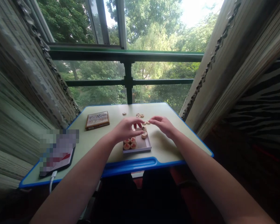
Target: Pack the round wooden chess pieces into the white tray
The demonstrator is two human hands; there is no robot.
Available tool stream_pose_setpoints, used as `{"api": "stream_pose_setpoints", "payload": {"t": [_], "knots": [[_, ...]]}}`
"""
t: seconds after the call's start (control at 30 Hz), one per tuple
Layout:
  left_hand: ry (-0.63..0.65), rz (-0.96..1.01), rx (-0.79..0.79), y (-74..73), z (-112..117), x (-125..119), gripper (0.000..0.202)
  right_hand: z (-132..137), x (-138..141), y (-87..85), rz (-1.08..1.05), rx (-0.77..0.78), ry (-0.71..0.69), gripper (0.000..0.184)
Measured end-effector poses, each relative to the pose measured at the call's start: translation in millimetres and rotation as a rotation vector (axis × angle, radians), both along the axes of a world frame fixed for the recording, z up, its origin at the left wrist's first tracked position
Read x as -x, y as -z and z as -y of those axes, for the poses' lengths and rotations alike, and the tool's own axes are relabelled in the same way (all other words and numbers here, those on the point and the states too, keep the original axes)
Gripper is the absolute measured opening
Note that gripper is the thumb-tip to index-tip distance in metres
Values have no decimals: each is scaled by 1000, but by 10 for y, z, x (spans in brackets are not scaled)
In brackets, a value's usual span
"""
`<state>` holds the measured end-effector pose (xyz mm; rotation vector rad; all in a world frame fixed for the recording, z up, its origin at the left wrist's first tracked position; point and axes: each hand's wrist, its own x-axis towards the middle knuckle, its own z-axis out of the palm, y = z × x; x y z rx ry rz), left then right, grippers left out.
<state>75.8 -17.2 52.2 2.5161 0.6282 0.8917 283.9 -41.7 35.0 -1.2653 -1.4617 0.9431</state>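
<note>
My left hand hovers over a shallow white box, thumb and fingers curved apart. Red-marked Chinese chess pieces fill the box's left side. Close to my left thumb, black-marked pieces lie at the box's right side; whether the thumb touches one is unclear. My right hand reaches in beyond the box's right edge, its fingertips closed on the rim of a light round chess piece. Just beside that piece is another one, near my left index finger.
Several loose pieces lie farther back, with a single piece to their left. A printed box lid sits at the table's left. Nearer stands a blurred-out device with a white cable. A blue rim edges the table.
</note>
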Motion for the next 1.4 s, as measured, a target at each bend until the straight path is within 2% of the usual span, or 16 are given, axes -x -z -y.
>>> {"api": "stream_pose_setpoints", "payload": {"t": [0.13,0.37,0.77,1.4], "knots": [[25,-138,61,-50,63,10,26,-25,-23,36,90,-61,66,27],[90,-349,85,48,65,-64,18,-13,-30,32,212,-113,73,30],[45,-414,-76,124,33,-104,22,-2,-38,22,229,-147,94,32],[55,-407,-63,169,40,-144,26,27,-17,-30,96,-109,64,33]]}}
